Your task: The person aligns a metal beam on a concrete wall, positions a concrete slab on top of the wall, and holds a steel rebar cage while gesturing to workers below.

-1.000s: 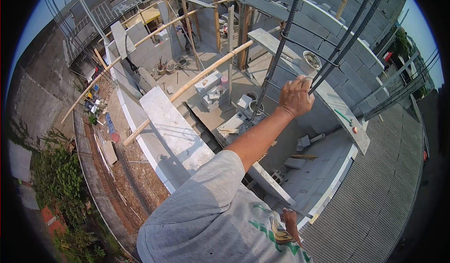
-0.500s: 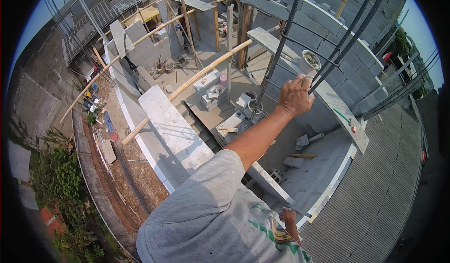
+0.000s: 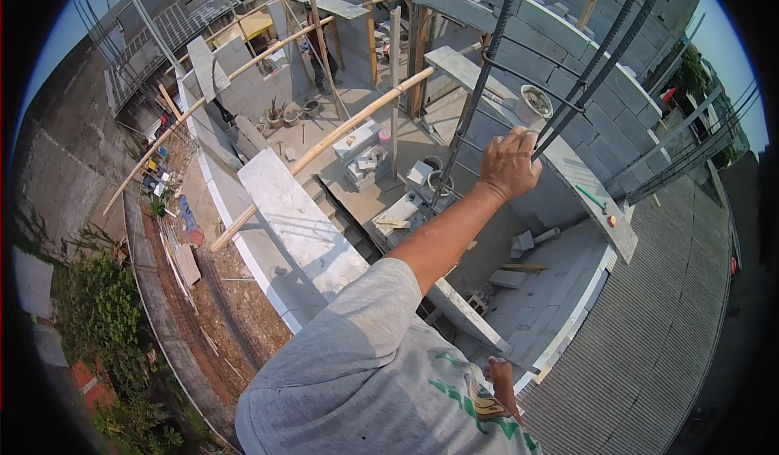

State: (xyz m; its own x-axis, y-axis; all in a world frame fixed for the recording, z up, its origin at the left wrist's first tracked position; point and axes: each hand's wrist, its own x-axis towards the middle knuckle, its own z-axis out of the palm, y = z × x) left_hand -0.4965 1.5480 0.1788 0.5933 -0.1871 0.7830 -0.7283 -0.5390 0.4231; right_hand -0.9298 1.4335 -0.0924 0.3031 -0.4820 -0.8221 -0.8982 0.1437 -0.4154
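Note:
My left hand (image 3: pixel 510 163) is stretched out ahead, its fingers wrapped round a vertical rebar (image 3: pixel 560 128) of an upright steel cage. Just behind that hand, a white bucket (image 3: pixel 535 106) holding grey mortar stands on a long plank (image 3: pixel 568 167). Further down the same plank lie a green-handled tool (image 3: pixel 591 199) and a small orange-red round item (image 3: pixel 612 221). Low in the view, close to my grey shirt, my right hand (image 3: pixel 501 375) has its fingers curled in. What it holds, if anything, I cannot make out.
A pale board (image 3: pixel 304 220) and a bamboo pole (image 3: pixel 357 122) span the wall tops on the left. Far below lies a floor with block stacks (image 3: pixel 361 163) and buckets (image 3: pixel 290 118). A corrugated roof (image 3: pixel 641 325) slopes off at right. A person (image 3: pixel 322 56) stands in the background.
The view has shifted very slightly. My left hand stays on the rebar, and my right hand remains curled by my shirt. The background person has shifted a little.

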